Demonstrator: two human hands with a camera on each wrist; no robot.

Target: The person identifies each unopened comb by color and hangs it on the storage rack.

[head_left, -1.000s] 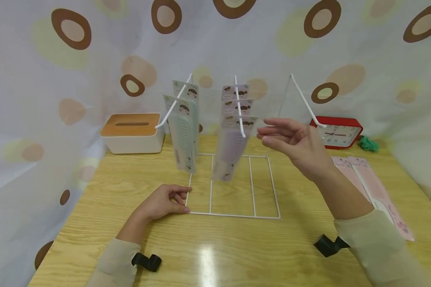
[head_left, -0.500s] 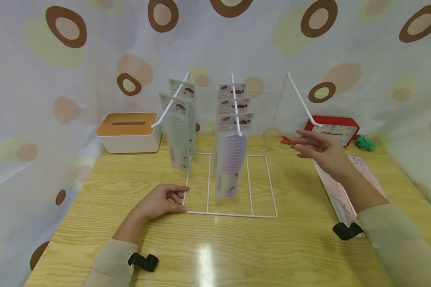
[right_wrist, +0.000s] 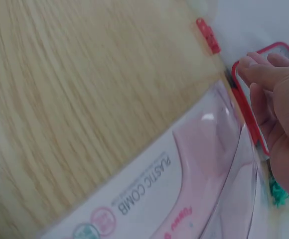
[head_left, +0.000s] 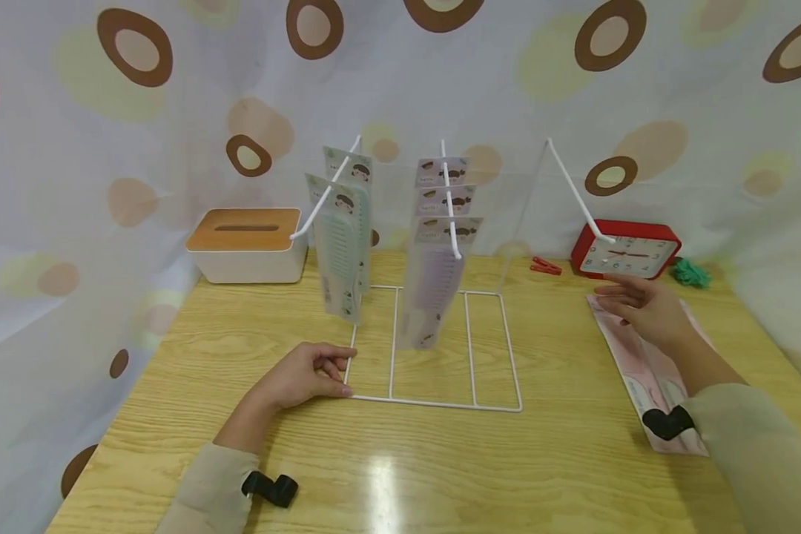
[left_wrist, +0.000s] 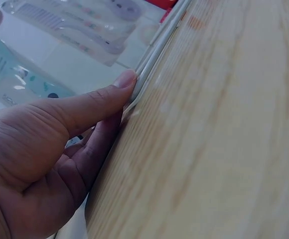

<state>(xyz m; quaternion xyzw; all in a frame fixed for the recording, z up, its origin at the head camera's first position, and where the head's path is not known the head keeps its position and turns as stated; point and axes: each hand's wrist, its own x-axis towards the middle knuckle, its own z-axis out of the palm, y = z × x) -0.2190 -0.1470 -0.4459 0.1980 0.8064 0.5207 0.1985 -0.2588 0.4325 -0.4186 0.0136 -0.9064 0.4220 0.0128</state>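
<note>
My left hand (head_left: 310,373) grips the near left corner of the white wire display rack (head_left: 434,403), its thumb on the base wire (left_wrist: 149,67) in the left wrist view. Two packaged green combs (head_left: 339,248) hang from the rack's left hook. Several packaged purple combs (head_left: 434,282) hang on the middle one; the right hook (head_left: 577,189) carries nothing. Over the far end of the packaged pink combs (head_left: 641,378) is my right hand (head_left: 654,315), fingers loosely bent and holding nothing. Their printed wrapping (right_wrist: 149,191) lies below that hand in the right wrist view.
Behind the right hand stands a red clock (head_left: 627,248), with a green crumpled bundle (head_left: 691,273) beside it. A red clip (head_left: 546,265) lies left of the clock. A white tissue box (head_left: 245,259) with a wooden lid sits at the back left.
My right hand has moved right and down, from beside the purple combs to over the pink packs. The front purple comb has swung on its hook. My left hand stays on the rack.
</note>
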